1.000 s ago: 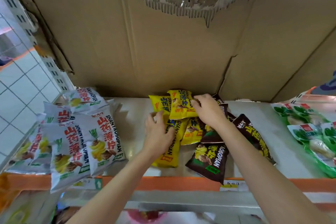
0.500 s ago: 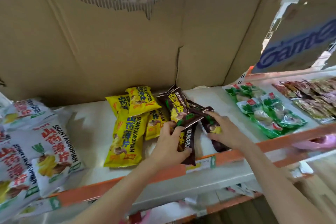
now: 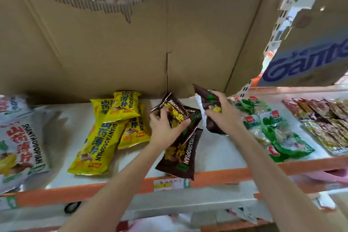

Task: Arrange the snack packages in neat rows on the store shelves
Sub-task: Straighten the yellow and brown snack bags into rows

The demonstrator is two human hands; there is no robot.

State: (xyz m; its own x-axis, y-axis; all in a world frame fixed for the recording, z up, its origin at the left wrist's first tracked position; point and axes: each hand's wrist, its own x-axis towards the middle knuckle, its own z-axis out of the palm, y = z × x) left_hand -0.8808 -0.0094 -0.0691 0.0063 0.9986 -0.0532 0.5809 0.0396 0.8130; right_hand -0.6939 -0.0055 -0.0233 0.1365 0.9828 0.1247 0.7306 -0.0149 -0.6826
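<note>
On the white shelf (image 3: 216,152), my left hand (image 3: 163,128) grips a dark brown snack packet (image 3: 174,111) lifted at a tilt. My right hand (image 3: 222,115) holds another dark brown packet (image 3: 205,100) raised a little above the shelf. A third brown packet (image 3: 178,156) lies flat below my left hand, reaching the shelf's front edge. Several yellow packets (image 3: 101,137) lie overlapping to the left of my hands.
White snack bags (image 3: 20,137) are piled at the far left. Green packets (image 3: 273,130) and brownish packets (image 3: 325,124) lie to the right. A torn cardboard sheet (image 3: 131,43) backs the shelf. The front edge carries an orange strip (image 3: 216,177) with a price tag (image 3: 169,184).
Both hands shifted from the yellow packets to the brown ones. The right hand has lifted a brown packet off the shelf, and the left has raised another higher. The view turned right.
</note>
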